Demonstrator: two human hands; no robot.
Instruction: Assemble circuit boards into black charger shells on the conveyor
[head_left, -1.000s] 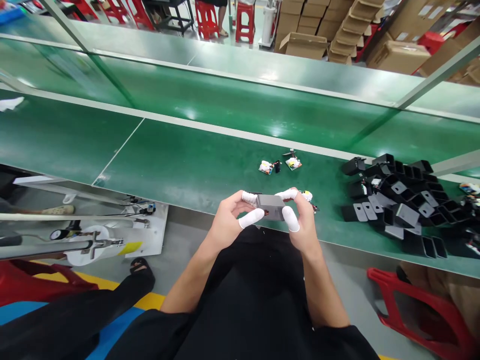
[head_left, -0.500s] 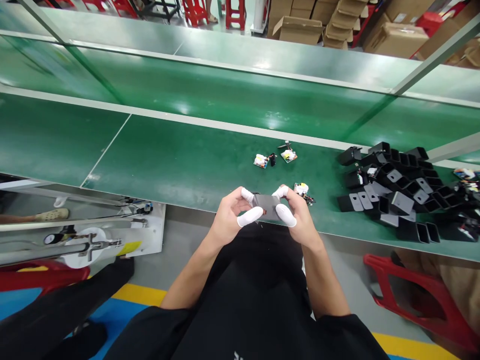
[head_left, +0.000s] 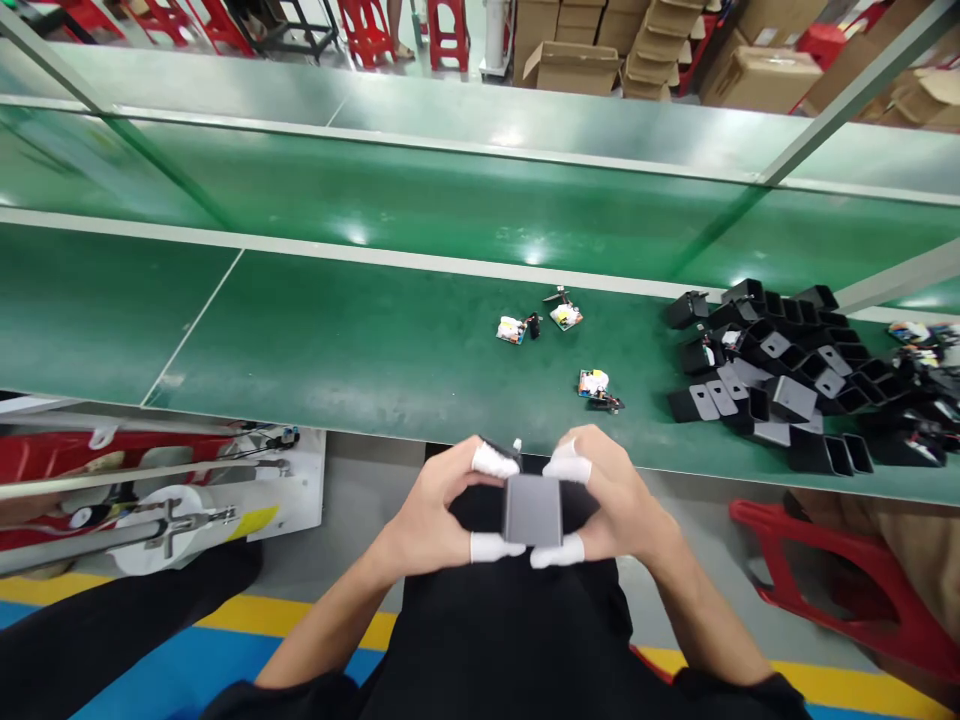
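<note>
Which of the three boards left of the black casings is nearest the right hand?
The front board, beyond the right hand; the other two boards lie farther back.

Red stools (head_left: 365, 28) and cardboard boxes (head_left: 577, 68) stand beyond a long green bench (head_left: 360, 340), with grey floor (head_left: 361, 490) below it.

I'm seeing grey on the casing (head_left: 533, 510), white on my finger covers (head_left: 564, 552), green surface (head_left: 360, 340), red stool (head_left: 761, 516), yellow stripe (head_left: 255, 615) edging blue floor (head_left: 206, 658)!

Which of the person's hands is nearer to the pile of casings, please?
Right. The right hand is left of the pile of casings, lower in view; the left hand is farther left, beyond the gray box both hold.
</note>
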